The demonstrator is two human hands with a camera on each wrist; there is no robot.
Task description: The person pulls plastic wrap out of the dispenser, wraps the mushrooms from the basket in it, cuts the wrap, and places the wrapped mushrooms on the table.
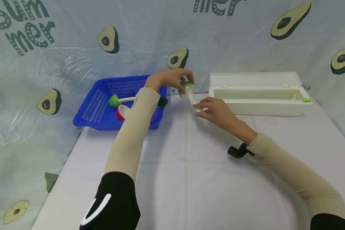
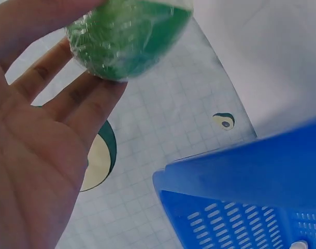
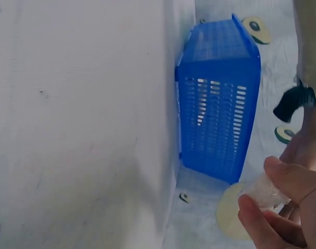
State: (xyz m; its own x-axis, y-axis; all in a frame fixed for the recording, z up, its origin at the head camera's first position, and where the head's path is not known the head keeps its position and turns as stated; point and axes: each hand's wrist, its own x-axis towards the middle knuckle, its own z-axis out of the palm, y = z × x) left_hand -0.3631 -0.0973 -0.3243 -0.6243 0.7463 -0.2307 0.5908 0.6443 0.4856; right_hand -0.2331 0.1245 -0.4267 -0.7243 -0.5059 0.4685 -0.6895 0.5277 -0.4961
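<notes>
A ladle (image 1: 187, 85) in clear plastic wrap, with a rounded green bowl and a pale handle, is held above the table between both hands. My left hand (image 1: 172, 77) grips it by the green bowl, thumb on one side and fingers on the other. In the left wrist view the crinkled wrap shows over the green bowl (image 2: 129, 41). My right hand (image 1: 218, 111) pinches the handle's far end between thumb and fingers. That wrapped end (image 3: 267, 193) shows between the fingertips in the right wrist view.
A blue plastic basket (image 1: 84, 119) stands at the back left, holding a green ladle (image 1: 115, 101) with a white handle and a red-and-white one (image 1: 122, 112), partly behind my left arm. A long white box (image 1: 261, 108) with its lid raised stands back right. A patterned sheet hangs behind.
</notes>
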